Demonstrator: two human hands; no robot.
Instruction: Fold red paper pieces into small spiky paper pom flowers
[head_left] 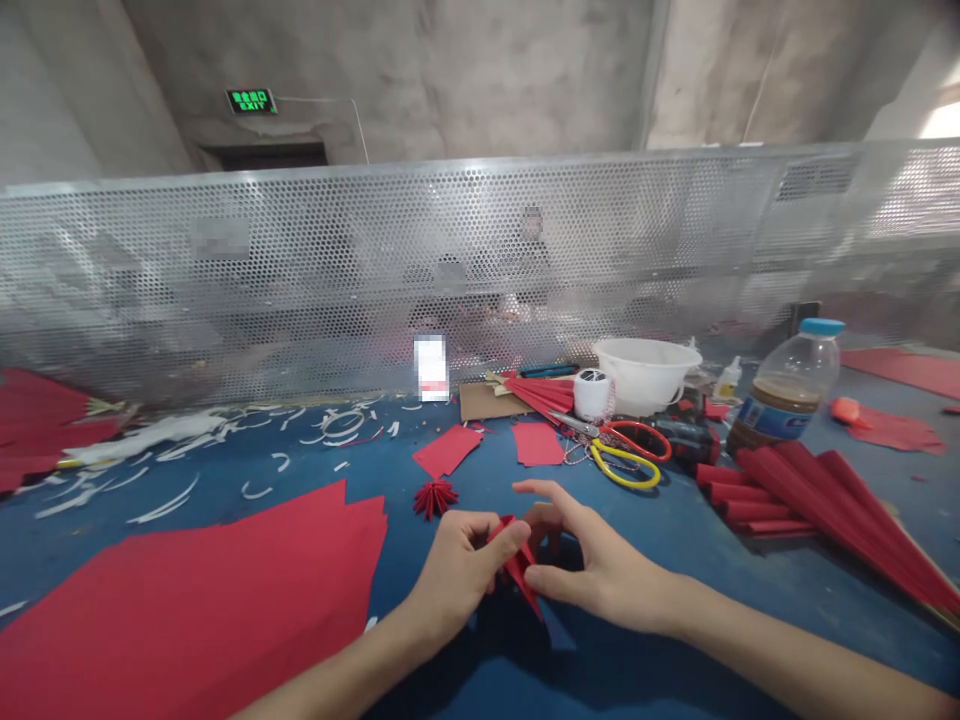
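Over the near middle of the blue tabletop [637,670], the left hand [469,560] pinches a folded red paper [517,565] between thumb and bent fingers, a narrow, closed grip. The right hand [585,560] curves about the paper's right side, its thumb apart from the fingers and its index finger raised; whether it touches the paper cannot be told. Working the fold well likely means letting the left pinch anchor the layers, just firm enough that they cannot slip, while the right thumb and fingers line up the edges before pressing; squeezing too early could set a crooked crease. A stack of large red sheets [225,600] spreads toward the near left corner, so the left forearm is best kept from dragging on it. Just beyond the hands sits a small red pleated piece [435,498], its narrow ribs perhaps a useful guide to evenness. Farther on lie two small red sheets [448,450], and right of them the scissors [630,470], with red and yellow handles. Pleated red bundles [840,510] lie toward the right edge; toward the far edge stand a bottle [787,385] and a white bowl [646,375], before the metal mesh screen [375,270].
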